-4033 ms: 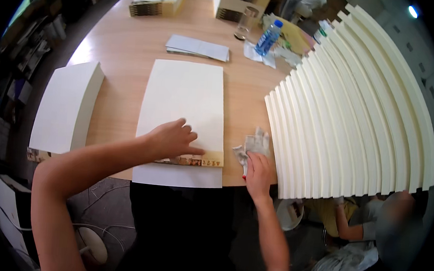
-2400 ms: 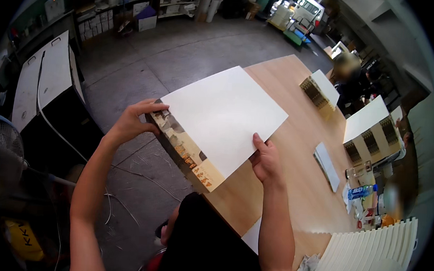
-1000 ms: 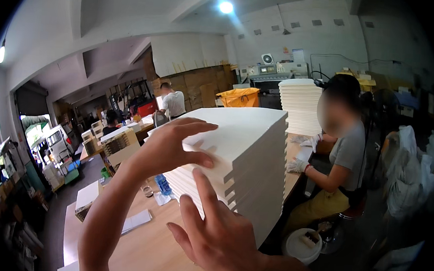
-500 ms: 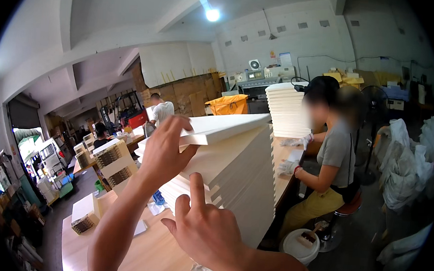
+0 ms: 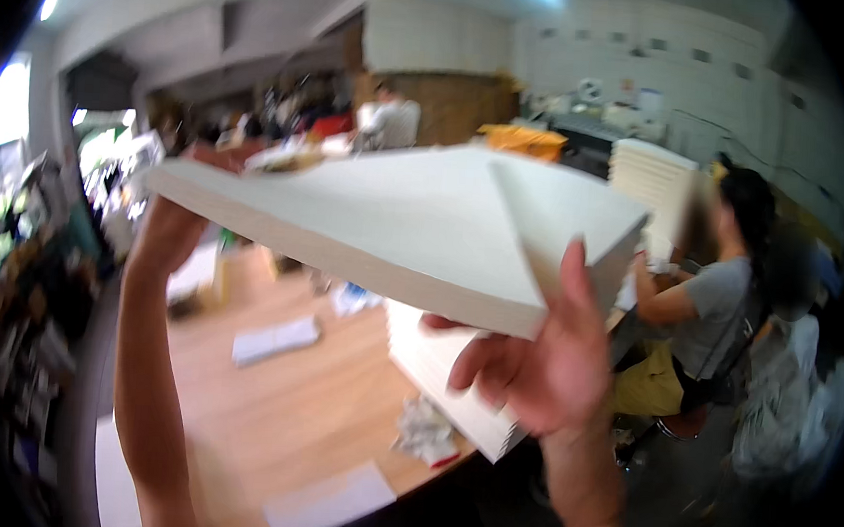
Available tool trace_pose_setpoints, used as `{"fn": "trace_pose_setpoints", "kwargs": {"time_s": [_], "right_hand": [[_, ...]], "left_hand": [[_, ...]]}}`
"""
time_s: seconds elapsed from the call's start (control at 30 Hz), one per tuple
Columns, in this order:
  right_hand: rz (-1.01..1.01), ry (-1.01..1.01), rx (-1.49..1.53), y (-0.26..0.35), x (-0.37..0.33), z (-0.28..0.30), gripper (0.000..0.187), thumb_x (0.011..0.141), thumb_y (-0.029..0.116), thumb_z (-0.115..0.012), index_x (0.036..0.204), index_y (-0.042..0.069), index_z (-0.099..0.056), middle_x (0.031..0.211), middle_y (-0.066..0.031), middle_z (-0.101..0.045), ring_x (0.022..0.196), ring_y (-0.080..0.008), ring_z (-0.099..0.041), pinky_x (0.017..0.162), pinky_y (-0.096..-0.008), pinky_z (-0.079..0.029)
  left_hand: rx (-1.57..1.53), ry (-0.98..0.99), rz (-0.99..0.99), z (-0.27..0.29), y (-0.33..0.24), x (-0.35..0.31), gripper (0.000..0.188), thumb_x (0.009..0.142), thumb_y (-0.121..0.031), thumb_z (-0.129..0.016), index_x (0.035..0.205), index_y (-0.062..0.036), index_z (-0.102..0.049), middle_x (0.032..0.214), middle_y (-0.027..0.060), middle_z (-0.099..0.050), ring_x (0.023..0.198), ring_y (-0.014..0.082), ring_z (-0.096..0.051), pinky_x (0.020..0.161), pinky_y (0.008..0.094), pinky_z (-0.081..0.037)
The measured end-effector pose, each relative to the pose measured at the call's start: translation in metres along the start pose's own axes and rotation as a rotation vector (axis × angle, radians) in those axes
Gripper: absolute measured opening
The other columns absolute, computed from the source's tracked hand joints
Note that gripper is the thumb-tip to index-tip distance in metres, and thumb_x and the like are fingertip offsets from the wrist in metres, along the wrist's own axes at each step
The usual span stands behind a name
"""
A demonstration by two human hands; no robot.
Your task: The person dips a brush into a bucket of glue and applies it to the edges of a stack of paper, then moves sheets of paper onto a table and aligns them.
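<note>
A broad white slab (image 5: pixel 377 212) with a thick, layered-looking front edge is up in the air in front of me, slightly tilted. My left hand (image 5: pixel 175 224) grips its left end, the fingers partly hidden behind it. At the near right corner, my right hand (image 5: pixel 556 368) has its thumb up by the edge and its fingers curled underneath. Behind and below stands a tall stack of white slabs (image 5: pixel 454 377), largely covered by the raised one; its pale top (image 5: pixel 575 210) shows beyond the corner.
On the wooden table (image 5: pixel 336 403) lie a white pad (image 5: pixel 275 341), a crumpled work glove (image 5: pixel 426 433) with a red cuff and white sheets (image 5: pixel 330 501). A co-worker (image 5: pixel 720 291) sits at the right beside another white stack (image 5: pixel 649 186). White sacks (image 5: pixel 776 401) stand on the floor.
The white slab has come up off the stack and toward me, held now at both ends. My left hand moved left, my right hand right to its corner. The view turned left and down.
</note>
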State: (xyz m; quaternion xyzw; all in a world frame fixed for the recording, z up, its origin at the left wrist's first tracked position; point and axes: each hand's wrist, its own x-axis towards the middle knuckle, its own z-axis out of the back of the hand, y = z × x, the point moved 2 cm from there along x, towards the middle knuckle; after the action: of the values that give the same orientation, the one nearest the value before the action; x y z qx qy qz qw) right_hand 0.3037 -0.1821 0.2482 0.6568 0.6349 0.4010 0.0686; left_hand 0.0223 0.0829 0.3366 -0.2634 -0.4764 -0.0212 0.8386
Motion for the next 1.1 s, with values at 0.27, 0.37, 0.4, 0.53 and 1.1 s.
{"fn": "trace_pose_setpoints", "kwargs": {"time_s": [0.27,0.37,0.4,0.53,1.1], "right_hand": [[-0.104,-0.172,-0.360,-0.095,0.015,0.060,0.064,0.091,0.009,-0.055,0.151,-0.009,-0.044,0.136,-0.0182,-0.062,0.123,-0.0242,-0.064,0.105,-0.0354,-0.052],[-0.242,-0.143,-0.395,-0.158,0.019,0.127,0.065,0.090,0.009,-0.055,0.152,-0.008,-0.042,0.138,-0.0171,-0.062,0.123,-0.0244,-0.064,0.107,-0.0363,-0.052],[-0.318,-0.167,-0.388,-0.180,0.010,0.150,0.064,0.091,0.009,-0.055,0.152,-0.007,-0.043,0.138,-0.0168,-0.062,0.123,-0.0242,-0.063,0.107,-0.0365,-0.051],[-0.613,-0.234,-0.361,-0.246,-0.014,0.229,0.059,0.092,0.012,-0.055,0.148,-0.007,-0.049,0.134,-0.0170,-0.065,0.122,-0.0248,-0.065,0.104,-0.0377,-0.053],[-0.684,-0.278,-0.847,-0.283,-0.041,0.254,0.046,0.104,0.019,-0.068,0.143,-0.003,-0.059,0.099,0.0009,-0.075,0.072,0.0002,-0.058,0.056,-0.0165,-0.042]], "left_hand": [[-0.724,-0.403,0.426,-0.007,0.004,-0.208,0.031,0.104,-0.022,-0.062,0.125,0.0004,-0.063,0.128,0.0163,-0.070,0.116,0.0213,-0.068,0.093,0.0316,-0.059],[-0.920,-0.584,0.715,-0.028,0.020,-0.308,0.039,0.108,-0.028,-0.058,0.130,0.0027,-0.064,0.123,0.0146,-0.073,0.109,0.0172,-0.071,0.091,0.0301,-0.059],[-0.916,-0.631,0.831,-0.038,0.031,-0.335,0.041,0.110,-0.030,-0.057,0.132,0.0035,-0.064,0.121,0.0140,-0.073,0.107,0.0159,-0.072,0.090,0.0296,-0.060],[-0.733,-0.698,1.302,-0.073,0.060,-0.430,0.030,0.103,-0.027,-0.065,0.115,0.0009,-0.068,0.101,0.0074,-0.073,0.090,0.0154,-0.072,0.080,0.0295,-0.060],[-0.345,-0.556,1.632,-0.080,0.058,-0.471,0.032,0.102,-0.024,-0.070,0.116,0.0047,-0.071,0.106,0.0140,-0.076,0.095,0.0212,-0.075,0.085,0.0347,-0.063]]}}
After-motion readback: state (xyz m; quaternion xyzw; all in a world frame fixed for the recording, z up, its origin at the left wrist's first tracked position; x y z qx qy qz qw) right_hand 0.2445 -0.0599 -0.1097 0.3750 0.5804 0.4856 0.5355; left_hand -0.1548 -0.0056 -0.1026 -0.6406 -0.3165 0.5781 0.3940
